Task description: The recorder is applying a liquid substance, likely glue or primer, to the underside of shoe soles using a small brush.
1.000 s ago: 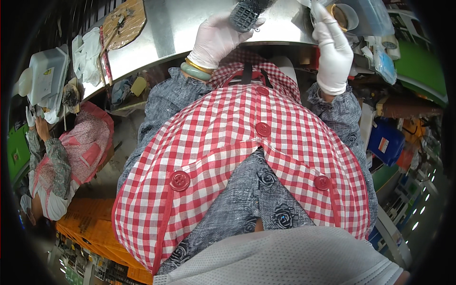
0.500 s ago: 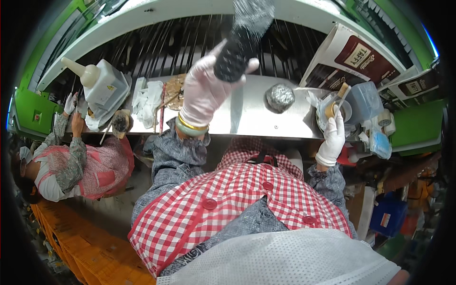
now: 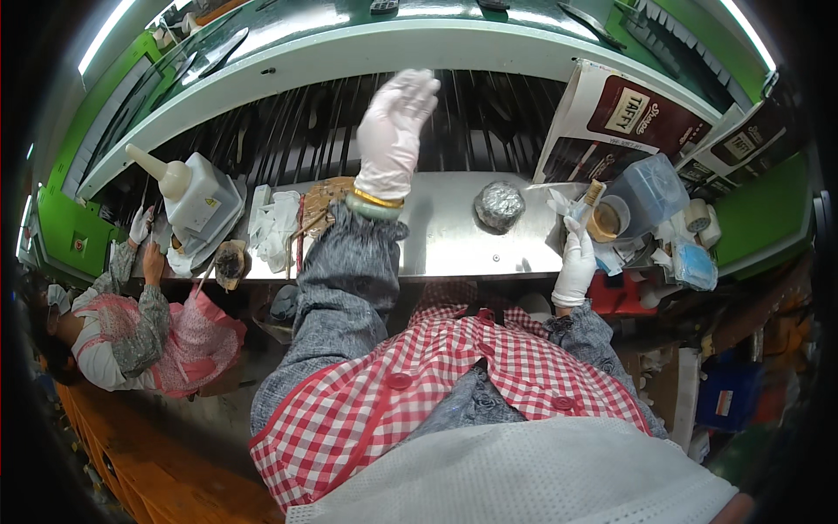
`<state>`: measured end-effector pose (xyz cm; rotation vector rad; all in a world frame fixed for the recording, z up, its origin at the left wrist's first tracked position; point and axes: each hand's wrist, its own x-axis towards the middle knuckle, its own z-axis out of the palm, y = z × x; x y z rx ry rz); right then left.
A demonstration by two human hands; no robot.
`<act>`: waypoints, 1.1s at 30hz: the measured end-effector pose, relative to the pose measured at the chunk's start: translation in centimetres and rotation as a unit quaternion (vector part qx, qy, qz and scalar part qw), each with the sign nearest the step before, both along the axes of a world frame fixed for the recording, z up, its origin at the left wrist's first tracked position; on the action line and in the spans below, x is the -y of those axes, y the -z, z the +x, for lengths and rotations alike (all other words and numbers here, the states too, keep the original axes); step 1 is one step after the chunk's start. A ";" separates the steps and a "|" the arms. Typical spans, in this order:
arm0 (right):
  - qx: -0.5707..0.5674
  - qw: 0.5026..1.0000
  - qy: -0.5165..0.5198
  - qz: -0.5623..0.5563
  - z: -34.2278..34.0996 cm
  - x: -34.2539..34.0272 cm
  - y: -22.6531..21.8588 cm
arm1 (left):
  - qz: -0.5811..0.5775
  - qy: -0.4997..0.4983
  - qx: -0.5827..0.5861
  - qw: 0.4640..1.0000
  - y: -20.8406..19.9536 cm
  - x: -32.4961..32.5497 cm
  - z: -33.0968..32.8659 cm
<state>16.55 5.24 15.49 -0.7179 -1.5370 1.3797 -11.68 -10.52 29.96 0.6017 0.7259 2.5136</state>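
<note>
The fingers point(image 3: 417, 91) of the left hand point(image 3: 389, 148) are stretched out and held close together, with nothing visible in them, above the row of dark rods point(image 3: 489, 131) on the far side. The white-gloved right hand point(image 3: 575, 272) is at the right, over the near edge of the metal tabletop point(image 3: 441, 240). Its fingers reach up beside a wooden-handled tool point(image 3: 596, 191); whether they grip it I cannot tell. The tool is at the left side of a small cup point(image 3: 622, 212), and a translucent plastic box point(image 3: 653, 194) is just to the cup's right.

A crumpled silver ball point(image 3: 499, 207) sits on the tabletop, between the two hands and left of the cup. Far right, a maroon-and-white carton sheet point(image 3: 642, 113) leans behind the box. A blue-and-white packet point(image 3: 696, 265) lies at the near right.

To the left are a brown board point(image 3: 327, 189), partly hidden by the left arm, a crumpled white sheet point(image 3: 278, 231) and a white nozzle bottle point(image 3: 202, 208). Farther left, a co-worker in a pink apron point(image 3: 202, 341) has both hands near the bottle.
</note>
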 end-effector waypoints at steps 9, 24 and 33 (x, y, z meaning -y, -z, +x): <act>-0.217 0.932 -0.098 -0.273 0.1 -0.1 2.5 | -0.129 0.029 -0.740 0.659 4.1 -1.1 20.0; 0.188 0.972 0.004 0.141 -2.4 -0.4 10.0 | -0.593 -0.274 -0.605 0.456 24.0 4.8 15.5; 0.180 0.970 -0.003 0.162 -2.2 2.0 11.7 | -0.621 -0.257 -0.581 0.459 26.6 7.0 16.0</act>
